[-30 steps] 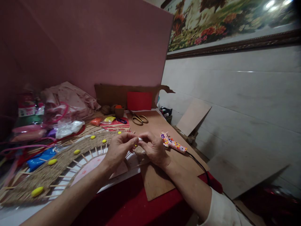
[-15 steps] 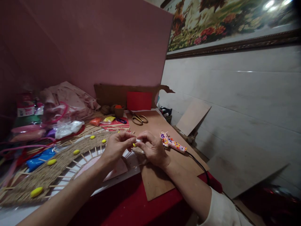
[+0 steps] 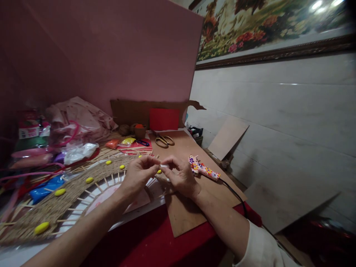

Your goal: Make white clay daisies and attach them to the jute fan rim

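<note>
Between my fingertips is a small white piece (image 3: 164, 166) that looks like modelling clay. My left hand (image 3: 140, 173) pinches its left end, and my right hand (image 3: 182, 177) grips it from the right with thumb and forefinger. Both hands are above the right end of a curved band of wound jute twine (image 3: 73, 181), dotted with yellow oval pieces (image 3: 60, 192). Thin wooden sticks (image 3: 74, 209) run from the band's inner edge towards a pale pink half-round panel (image 3: 111, 196), partly covered by my left forearm.
A flower-patterned glue gun (image 3: 204, 169) lies on a brown board (image 3: 185, 218), its cord trailing right. Scissors (image 3: 164, 141) rest farther back. Bagged clay in blue (image 3: 47, 188), white (image 3: 81, 152), orange (image 3: 112, 143) and yellow (image 3: 128, 141) lies left and behind. Red cloth (image 3: 150, 239) covers the near edge.
The white piece shows a little longer between my fingertips, which have shifted slightly on it. The rest of the view has moved only a touch to the left.
</note>
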Demonstrator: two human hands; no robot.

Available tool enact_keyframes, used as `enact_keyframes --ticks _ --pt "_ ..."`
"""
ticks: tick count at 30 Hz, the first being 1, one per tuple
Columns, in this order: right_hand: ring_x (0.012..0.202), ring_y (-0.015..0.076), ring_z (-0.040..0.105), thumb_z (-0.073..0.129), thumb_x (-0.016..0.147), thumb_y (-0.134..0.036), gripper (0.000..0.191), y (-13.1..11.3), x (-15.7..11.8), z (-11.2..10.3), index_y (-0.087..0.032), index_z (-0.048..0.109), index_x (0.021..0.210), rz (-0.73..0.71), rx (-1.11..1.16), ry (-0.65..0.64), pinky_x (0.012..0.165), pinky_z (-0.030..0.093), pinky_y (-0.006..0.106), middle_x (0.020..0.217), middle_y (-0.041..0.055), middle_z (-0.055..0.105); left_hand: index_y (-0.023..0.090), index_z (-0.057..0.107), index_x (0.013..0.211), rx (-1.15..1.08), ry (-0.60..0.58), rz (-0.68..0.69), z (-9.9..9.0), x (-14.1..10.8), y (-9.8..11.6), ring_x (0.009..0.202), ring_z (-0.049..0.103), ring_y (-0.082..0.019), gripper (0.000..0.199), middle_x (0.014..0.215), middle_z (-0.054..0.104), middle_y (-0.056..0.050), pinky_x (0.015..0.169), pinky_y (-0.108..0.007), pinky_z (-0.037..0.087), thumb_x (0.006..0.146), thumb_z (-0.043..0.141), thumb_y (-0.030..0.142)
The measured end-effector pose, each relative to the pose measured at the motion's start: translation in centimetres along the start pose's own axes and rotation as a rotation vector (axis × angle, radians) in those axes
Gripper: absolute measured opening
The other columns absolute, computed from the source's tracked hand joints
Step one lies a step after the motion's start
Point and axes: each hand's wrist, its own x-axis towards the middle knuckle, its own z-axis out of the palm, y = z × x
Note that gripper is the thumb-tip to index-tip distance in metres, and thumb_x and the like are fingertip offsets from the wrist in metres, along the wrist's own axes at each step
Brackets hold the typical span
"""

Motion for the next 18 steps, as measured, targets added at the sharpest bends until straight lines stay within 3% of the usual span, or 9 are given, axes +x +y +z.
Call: enact_keyframes --ticks 5,7,11,18 --pt "0.052 0.0086 0.047 0.053 0.085 -0.028 0.015 0.06 0.06 -0.19 -0.018 0.063 0.088 0.129 0.210 0.024 0.048 0.038 0.021 0.061 -0.0028 0.054 0.015 0.066 0.068 0.016 0.131 0.055 -0.19 -0.06 0.23 0.055 0.052 -0.010 0.014 0.060 0.062 0.002 0.052 -0.022 0.041 0.060 0.074 0.022" --pt "0.048 0.0079 0.044 0.053 0.086 -0.030 0.017 0.16 0.17 -0.27 -0.018 0.063 0.090 0.162 0.240 0.044 0.046 0.036 0.020 0.058 -0.0038 0.051 0.015 0.068 0.075 -0.011 0.106 0.036 -0.33 -0.04 0.33 0.056 0.053 -0.011 0.016 0.062 0.063 0.001 0.053 -0.022 0.042 0.062 0.073 0.024" --pt "0.057 0.0099 0.052 0.060 0.082 -0.035 0.019 0.20 0.30 -0.14 -0.018 0.063 0.091 0.168 0.218 0.025 0.051 0.043 0.021 0.071 0.0001 0.060 0.012 0.070 0.081 -0.017 -0.002 0.020 -0.35 -0.03 0.17 0.054 0.052 -0.010 0.020 0.062 0.064 0.000 0.052 -0.022 0.041 0.067 0.072 0.028" --pt "0.074 0.0132 0.061 0.060 0.082 -0.027 0.016 -0.13 -0.04 0.10 -0.019 0.060 0.096 0.055 0.139 -0.026 0.067 0.050 0.025 0.086 0.0028 0.064 0.012 0.069 0.082 -0.005 -0.024 -0.001 -0.29 0.01 -0.25 0.051 0.052 -0.010 0.028 0.061 0.066 -0.002 0.047 -0.022 0.039 0.064 0.076 0.032"
